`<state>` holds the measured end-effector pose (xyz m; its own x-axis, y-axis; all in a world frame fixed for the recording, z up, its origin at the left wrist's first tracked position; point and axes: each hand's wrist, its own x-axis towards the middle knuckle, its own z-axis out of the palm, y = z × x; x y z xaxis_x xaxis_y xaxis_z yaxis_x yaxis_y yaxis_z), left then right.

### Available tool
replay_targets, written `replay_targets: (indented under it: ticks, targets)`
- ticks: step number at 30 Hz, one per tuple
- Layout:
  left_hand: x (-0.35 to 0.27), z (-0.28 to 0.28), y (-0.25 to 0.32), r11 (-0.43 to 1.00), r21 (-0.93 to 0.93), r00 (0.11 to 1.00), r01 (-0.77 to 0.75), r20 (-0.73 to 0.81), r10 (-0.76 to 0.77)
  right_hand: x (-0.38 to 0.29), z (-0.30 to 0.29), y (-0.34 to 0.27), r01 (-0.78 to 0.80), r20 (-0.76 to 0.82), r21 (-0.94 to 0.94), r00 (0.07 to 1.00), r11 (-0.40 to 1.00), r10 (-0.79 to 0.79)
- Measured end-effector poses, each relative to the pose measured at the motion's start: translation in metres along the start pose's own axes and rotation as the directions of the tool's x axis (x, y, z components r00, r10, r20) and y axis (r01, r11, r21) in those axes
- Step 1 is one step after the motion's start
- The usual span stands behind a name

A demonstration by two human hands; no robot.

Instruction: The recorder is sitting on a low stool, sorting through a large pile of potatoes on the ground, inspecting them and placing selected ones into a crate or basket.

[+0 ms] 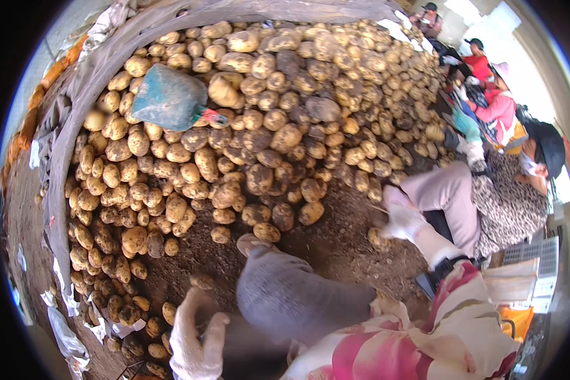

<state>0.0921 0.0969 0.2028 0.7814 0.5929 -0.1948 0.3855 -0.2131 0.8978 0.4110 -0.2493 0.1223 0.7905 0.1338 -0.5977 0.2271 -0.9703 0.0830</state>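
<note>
My left hand (197,339), in a white knit glove, is low in the view with thumb and fingers apart and nothing seen between them. Just beyond its fingertips lies a soil-covered potato (202,281). Stretched out to the right is my right hand (406,222), also white-gloved and slightly blurred. Its fingertips are beside a potato (378,238) on the bare soil; whether they grip it is unclear. A big heap of potatoes (259,178) spreads in front of me. My bent knee in grey trousers (285,289) comes between my hands.
A blue-green scoop (171,97) with a red handle rests on the heap. Grey cloth (59,204) borders the left side, with torn white plastic (66,337) nearby. A co-worker in patterned clothing (508,204) sits close at right; several people sit farther back.
</note>
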Motion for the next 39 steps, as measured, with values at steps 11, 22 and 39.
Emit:
replay_targets:
  ticks: [11,22,39]
  targets:
    - [-0.010,0.016,-0.001,0.995,0.068,0.997,-0.078,0.005,0.078,-0.282,0.260,0.357,-0.737,0.080,0.610,0.422,0.290,0.903]
    - [0.011,0.024,-0.022,0.998,0.050,1.000,0.028,-0.001,-0.028,-0.070,0.084,0.173,-0.198,-0.157,0.577,0.925,0.792,0.346]
    - [0.087,-0.002,-0.054,0.963,0.201,0.979,0.177,0.063,-0.193,0.303,-0.255,-0.264,0.215,-0.698,0.369,0.707,0.904,0.117]
